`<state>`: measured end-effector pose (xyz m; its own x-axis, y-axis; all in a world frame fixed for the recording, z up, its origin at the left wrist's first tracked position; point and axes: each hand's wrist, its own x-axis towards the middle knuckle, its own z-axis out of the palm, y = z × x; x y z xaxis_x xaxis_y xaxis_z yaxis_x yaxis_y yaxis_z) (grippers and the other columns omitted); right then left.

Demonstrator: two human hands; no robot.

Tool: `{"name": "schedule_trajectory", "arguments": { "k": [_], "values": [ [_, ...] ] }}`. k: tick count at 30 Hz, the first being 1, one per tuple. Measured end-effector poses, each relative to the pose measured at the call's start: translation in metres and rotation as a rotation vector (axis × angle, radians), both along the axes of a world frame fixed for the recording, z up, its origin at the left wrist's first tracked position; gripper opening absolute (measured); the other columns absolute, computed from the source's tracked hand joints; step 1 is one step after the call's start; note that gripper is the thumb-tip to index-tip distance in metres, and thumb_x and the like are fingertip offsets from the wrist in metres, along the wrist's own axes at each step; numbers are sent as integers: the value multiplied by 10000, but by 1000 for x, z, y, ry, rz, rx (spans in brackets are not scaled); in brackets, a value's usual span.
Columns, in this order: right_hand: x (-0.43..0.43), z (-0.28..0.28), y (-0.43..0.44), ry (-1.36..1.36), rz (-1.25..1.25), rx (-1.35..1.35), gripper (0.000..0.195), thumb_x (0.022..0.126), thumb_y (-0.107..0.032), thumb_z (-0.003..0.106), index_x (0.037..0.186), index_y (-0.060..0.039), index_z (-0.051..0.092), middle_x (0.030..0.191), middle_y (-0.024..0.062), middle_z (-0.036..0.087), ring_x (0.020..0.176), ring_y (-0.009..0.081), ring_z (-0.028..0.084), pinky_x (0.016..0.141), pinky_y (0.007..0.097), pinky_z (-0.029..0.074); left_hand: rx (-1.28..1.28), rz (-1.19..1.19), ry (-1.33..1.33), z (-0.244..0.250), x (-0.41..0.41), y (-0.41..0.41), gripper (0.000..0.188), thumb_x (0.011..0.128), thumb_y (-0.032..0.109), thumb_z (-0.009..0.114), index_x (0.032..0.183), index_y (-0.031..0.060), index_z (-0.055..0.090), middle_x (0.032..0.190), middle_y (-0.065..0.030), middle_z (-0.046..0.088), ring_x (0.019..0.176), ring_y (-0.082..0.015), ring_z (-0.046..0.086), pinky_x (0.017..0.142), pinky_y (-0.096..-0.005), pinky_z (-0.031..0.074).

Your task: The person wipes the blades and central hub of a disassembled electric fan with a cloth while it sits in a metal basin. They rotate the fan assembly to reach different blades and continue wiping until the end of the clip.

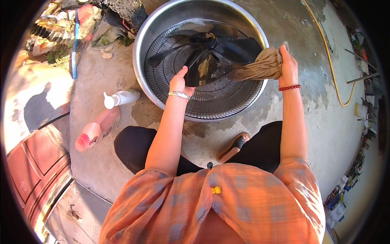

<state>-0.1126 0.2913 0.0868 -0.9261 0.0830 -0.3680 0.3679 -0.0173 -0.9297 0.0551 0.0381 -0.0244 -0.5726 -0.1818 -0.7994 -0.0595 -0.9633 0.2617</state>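
Note:
My left hand (182, 81) grips the near blade of a black plastic fan blade assembly (202, 68), which is held over a large metal basin (140, 58). In my right hand (288, 65) is one end of a brown cloth (268, 64); the cloth stretches over the basin's right rim, and its other end touches or lies close to the blade; which of these I cannot tell. Below the fan blades, a round wire fan grille (210, 99) lies inside the basin, with what looks like water around it.
A white bottle (125, 97) and a pink bottle (102, 123) lie on the concrete floor left of the basin. A yellow hose (326, 45) runs along the right. Rubble and a blue pipe (74, 58) are at the upper left. My sandalled foot (233, 148) is near the basin.

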Motion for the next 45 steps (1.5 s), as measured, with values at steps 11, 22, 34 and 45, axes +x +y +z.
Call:
{"name": "schedule_trajectory", "arguments": {
  "k": [11, 22, 34, 45],
  "values": [
    [-60, -47, 60, 11, -93, -141, 486, 931, -332, 601, 1193, 74, 547, 1125, 138, 621, 975, 221, 628, 824, 355, 515, -208, -372, 73, -11, 20, -52, 234, 892, 238, 634, 1020, 43, 651, 1042, -92, 681, 959, -238, 634, 913, -373, 477],
    [-64, -65, 38, -245, 143, -409, 433, 938, -353, 552, 1146, 25, 577, 1045, 102, 652, 920, 194, 642, 802, 338, 520, -202, 285, 306, 18, 24, 7, 811, 890, 730, 163, 1338, 133, 478, 1415, -86, 466, 1343, -333, 364, 1082, -629, 244],
    [1, -137, -18, 307, 1061, 315, 347, 801, -113, 570, 1135, -18, 562, 1004, 142, 629, 938, 256, 610, 815, 347, 479, 70, 510, -3, -45, 17, 78, 462, 904, 389, 506, 1256, 90, 524, 1347, -85, 524, 1312, -257, 417, 1095, -467, 284],
    [58, -154, -79, 1050, 1351, 865, 265, 820, -147, 537, 1053, -130, 662, 1099, -8, 621, 1108, 211, 507, 879, 419, 425, 231, 451, -131, -36, 7, 120, 478, 967, 312, 290, 1325, 73, 499, 1464, -71, 410, 1341, -204, 376, 1068, -584, 138]
  ]
}}
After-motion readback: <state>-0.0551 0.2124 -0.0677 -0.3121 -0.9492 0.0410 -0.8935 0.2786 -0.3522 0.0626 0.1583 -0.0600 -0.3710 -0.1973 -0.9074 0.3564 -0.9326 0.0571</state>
